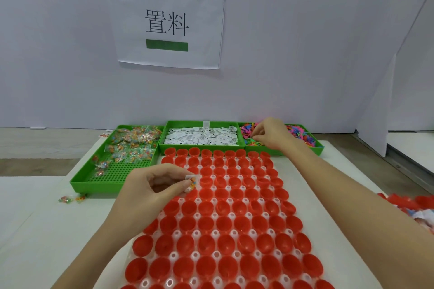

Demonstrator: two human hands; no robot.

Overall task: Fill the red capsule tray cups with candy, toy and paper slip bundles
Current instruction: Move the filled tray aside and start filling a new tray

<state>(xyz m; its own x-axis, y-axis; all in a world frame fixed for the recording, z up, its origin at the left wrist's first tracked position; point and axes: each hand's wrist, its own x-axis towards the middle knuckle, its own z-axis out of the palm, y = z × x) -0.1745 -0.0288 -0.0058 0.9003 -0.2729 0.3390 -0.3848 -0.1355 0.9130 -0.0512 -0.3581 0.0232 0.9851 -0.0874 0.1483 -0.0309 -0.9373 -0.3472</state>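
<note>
Three green bins [82, 182] lined up along the far edge of the white counter [42, 230], against a pale wall with a paper sign [168, 22]. Nearest of all, and biggest: a clear capsule tray [222, 222] packed with rows of red cups [212, 265], running from the bins down past the bottom edge. Left bin part-full of wrapped candy [132, 142], its perforated floor bare toward the near end. Middle bin [202, 123] heaped with white paper slips [202, 137]. Right bin [320, 146] holding bright plastic toys [298, 132]. More red capsule halves [408, 203] piled at the right edge, blurred. Two stray candy packets [70, 199] on the counter just in front of the left bin.

Left hand [150, 189] over the tray's left side, about a third of the way in from the bins; grip closed to a pinch, thumb and fingertips holding a small clear candy packet [192, 182] just above the cups. Right hand [272, 135] stretched into the right bin, fingers curled down among the toys [253, 142]; cannot tell whether anything is actually held.
</note>
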